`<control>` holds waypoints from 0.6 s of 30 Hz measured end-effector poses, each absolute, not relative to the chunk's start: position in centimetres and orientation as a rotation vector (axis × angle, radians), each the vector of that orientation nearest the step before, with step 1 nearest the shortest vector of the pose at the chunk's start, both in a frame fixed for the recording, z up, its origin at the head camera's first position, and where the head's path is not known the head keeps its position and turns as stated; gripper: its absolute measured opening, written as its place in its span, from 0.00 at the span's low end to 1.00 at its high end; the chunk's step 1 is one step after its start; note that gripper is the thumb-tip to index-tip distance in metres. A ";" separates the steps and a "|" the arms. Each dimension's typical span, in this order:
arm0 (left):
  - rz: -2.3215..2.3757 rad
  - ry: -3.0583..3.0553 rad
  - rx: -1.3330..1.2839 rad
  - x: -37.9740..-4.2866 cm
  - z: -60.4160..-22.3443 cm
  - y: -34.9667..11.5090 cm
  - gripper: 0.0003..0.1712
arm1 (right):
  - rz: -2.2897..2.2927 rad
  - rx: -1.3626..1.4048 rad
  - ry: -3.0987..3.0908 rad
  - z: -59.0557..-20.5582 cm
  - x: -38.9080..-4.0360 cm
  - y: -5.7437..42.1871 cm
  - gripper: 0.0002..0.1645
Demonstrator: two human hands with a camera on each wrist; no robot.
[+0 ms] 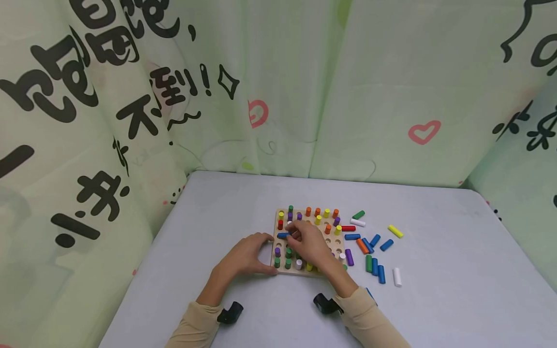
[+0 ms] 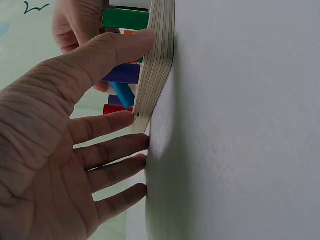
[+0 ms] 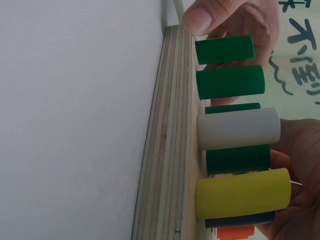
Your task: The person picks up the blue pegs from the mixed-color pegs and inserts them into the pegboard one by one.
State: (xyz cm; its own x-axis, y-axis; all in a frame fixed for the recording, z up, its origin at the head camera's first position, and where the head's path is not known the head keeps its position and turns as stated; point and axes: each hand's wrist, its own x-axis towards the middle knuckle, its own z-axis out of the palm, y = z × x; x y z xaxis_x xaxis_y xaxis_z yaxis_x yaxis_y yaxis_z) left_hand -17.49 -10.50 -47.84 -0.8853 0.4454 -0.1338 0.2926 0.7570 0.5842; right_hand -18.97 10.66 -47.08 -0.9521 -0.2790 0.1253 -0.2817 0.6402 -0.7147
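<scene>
A square wooden pegboard with rows of holes bears coloured pegs. My left hand is at its left side, fingers stretched out. In the left wrist view the thumb rests against the layered edge, and the index fingertip touches the board near the red peg. Over the board's left half, my right hand pinches a blue peg, held nearly level in the head view. Near the front edge stand green pegs, a white peg and a yellow peg.
Loose pegs lie on the white table right of the board: several blue ones, a yellow peg, a purple peg, a red peg and others. A printed curtain surrounds the table behind and at the sides.
</scene>
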 end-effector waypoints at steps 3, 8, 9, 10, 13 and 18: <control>0.832 2.692 0.576 -17.5 -47.9 -10.5 0.48 | 1.257 0.478 -2.828 -47.0 -18.9 10.5 0.13; 0.826 2.691 0.584 -17.4 -48.1 -10.5 0.47 | 1.278 0.499 -2.787 -47.0 -18.8 10.2 0.12; 0.831 2.690 0.587 -17.4 -48.1 -10.5 0.47 | 1.279 0.510 -2.780 -47.0 -18.8 10.1 0.12; 0.834 2.691 0.590 -17.3 -48.2 -10.5 0.47 | 1.282 0.525 -2.772 -46.9 -18.8 10.1 0.12; 0.850 2.691 0.605 -17.3 -48.3 -10.5 0.47 | 1.277 0.547 -2.759 -46.8 -18.7 9.9 0.12; 0.849 2.697 0.619 -17.3 -48.3 -10.6 0.47 | 1.292 0.533 -2.745 -46.6 -18.7 9.9 0.11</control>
State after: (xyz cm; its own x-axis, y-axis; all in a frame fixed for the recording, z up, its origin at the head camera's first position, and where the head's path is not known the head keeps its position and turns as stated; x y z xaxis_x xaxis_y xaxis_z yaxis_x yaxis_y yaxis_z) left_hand -17.34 -10.63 -48.27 -0.8793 0.4646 -0.1046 0.3209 0.7404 0.5906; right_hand -18.68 9.93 -46.60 -0.9382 -0.2828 0.1993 -0.3338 0.5884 -0.7364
